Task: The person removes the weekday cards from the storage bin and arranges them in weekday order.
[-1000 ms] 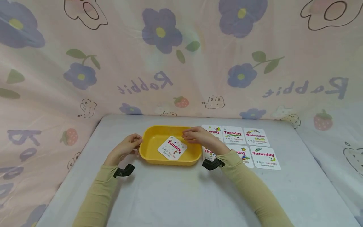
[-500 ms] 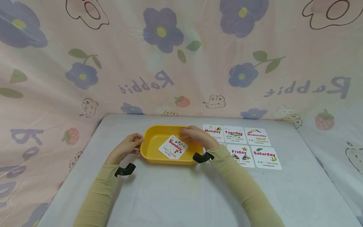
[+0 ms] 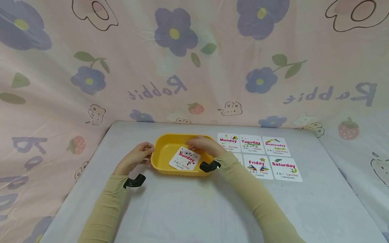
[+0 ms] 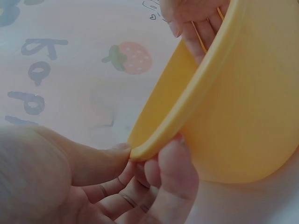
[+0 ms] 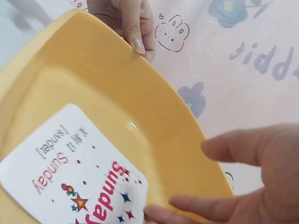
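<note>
My left hand (image 3: 137, 158) pinches the left rim of a yellow plastic tray (image 3: 162, 153), thumb on top and fingers beneath, as the left wrist view shows. Inside lies a white "Sunday" flashcard (image 3: 184, 159), printed with stars. Over the tray's right half reaches my right hand (image 3: 206, 145). In the right wrist view its fingertips (image 5: 159, 214) touch or nearly touch the edge of the flashcard (image 5: 70, 172), while the thumb (image 5: 229, 147) stands well apart from it.
Right of the tray, flashcards lie in two rows: Monday (image 3: 228, 143), Tuesday (image 3: 251, 144), Wednesday (image 3: 275, 146), Friday (image 3: 258, 167) and Saturday (image 3: 285, 169). Another card (image 3: 239, 158) is partly hidden by my right arm. A patterned curtain (image 3: 194, 74) hangs behind the white table (image 3: 182, 209).
My right hand has moved left and deeper into the tray, towards the Sunday flashcard, which has shifted slightly. My left hand keeps its hold on the rim.
</note>
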